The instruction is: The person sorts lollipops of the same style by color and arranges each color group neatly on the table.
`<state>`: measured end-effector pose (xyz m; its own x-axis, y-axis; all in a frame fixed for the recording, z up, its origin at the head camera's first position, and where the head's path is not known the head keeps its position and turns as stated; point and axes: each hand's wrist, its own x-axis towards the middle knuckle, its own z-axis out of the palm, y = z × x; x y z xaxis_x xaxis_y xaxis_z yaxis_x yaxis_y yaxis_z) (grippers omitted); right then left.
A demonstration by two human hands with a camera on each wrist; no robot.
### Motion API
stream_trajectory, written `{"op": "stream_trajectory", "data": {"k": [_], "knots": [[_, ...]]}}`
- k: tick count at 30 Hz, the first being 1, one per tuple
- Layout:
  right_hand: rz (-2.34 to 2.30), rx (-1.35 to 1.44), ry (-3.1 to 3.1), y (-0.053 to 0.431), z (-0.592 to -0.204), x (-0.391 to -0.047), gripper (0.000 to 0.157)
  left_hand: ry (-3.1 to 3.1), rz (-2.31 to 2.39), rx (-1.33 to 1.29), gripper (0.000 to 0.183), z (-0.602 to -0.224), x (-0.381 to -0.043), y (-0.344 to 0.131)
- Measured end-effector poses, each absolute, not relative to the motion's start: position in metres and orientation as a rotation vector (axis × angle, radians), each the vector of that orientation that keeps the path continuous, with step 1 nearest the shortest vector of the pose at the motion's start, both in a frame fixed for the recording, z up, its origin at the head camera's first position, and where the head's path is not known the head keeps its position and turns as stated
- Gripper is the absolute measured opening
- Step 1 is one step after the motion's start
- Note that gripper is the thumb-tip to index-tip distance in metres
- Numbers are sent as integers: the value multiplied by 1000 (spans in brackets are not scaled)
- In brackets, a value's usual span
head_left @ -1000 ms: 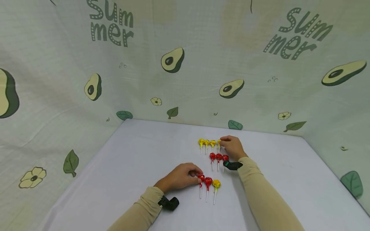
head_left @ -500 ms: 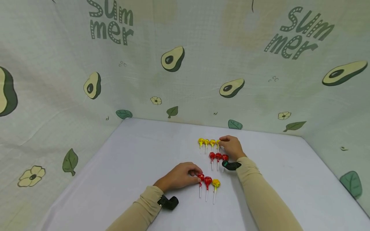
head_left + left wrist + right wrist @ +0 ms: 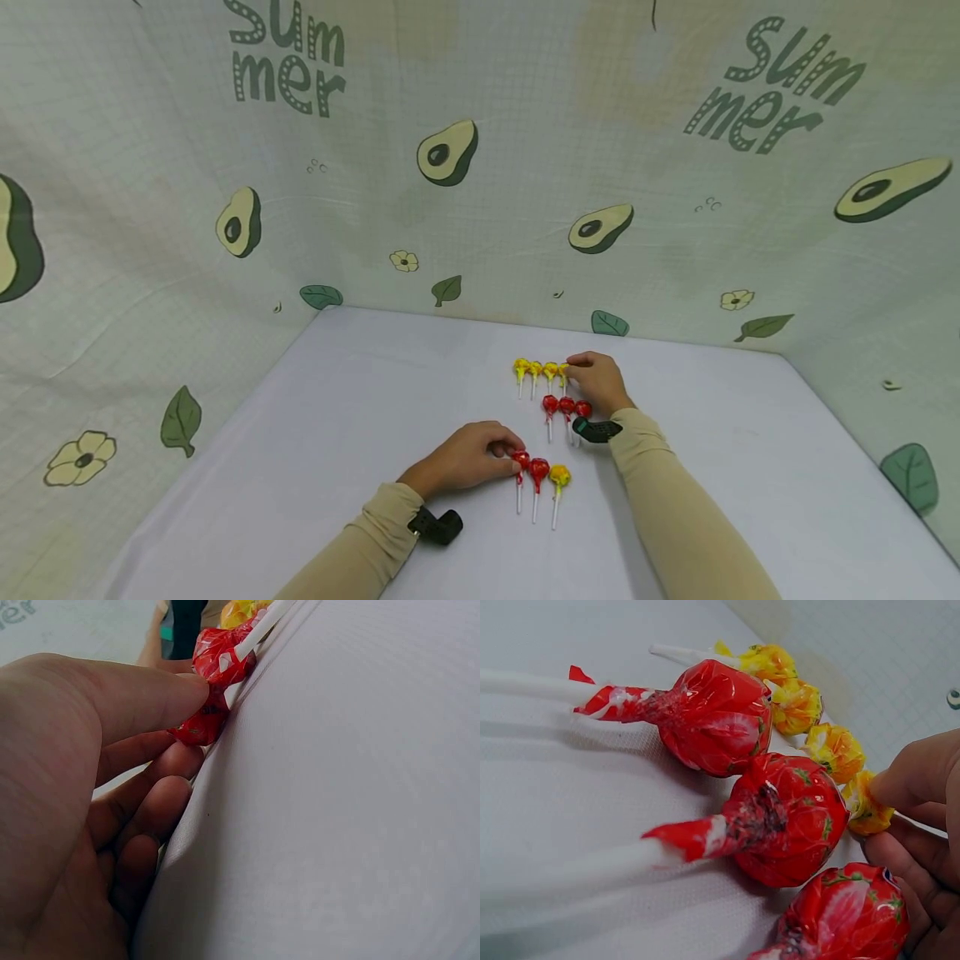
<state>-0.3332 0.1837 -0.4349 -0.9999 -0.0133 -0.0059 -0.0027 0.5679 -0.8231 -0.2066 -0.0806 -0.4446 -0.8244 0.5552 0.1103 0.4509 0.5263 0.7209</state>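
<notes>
My left hand [image 3: 468,457] pinches the head of a red-wrapped lollipop [image 3: 520,479] at the left end of the front row. In the left wrist view, thumb and forefinger meet on its red wrapper [image 3: 204,724]. Beside it lie another red lollipop [image 3: 538,471] and a yellow lollipop [image 3: 559,476]. Farther back, my right hand [image 3: 602,383] pinches the rightmost yellow lollipop [image 3: 563,372] of the back row. The right wrist view shows its yellow head [image 3: 868,804] between thumb and fingers, right against the neighbouring yellow lollipop [image 3: 835,753]. All sticks point toward me.
Three red lollipops [image 3: 567,406] form a middle row below the right hand, the rightmost partly covered by the black wrist strap [image 3: 596,430]. Three other yellow lollipops [image 3: 535,368] continue the back row leftward. A white cloth [image 3: 390,375] covers the table; a printed curtain [image 3: 510,183] stands behind.
My right hand has shifted slightly left with the yellow lollipop, closer to its row. The middle red lollipop's stick now slants toward the right. My left hand keeps its grip in place.
</notes>
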Motion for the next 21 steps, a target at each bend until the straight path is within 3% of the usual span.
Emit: {"op": "stream_trajectory", "data": {"k": [21], "knots": [[-1502,-6,2723,190,-438,-330,33,2621,1168,807,20,-446,-208,-80]]}}
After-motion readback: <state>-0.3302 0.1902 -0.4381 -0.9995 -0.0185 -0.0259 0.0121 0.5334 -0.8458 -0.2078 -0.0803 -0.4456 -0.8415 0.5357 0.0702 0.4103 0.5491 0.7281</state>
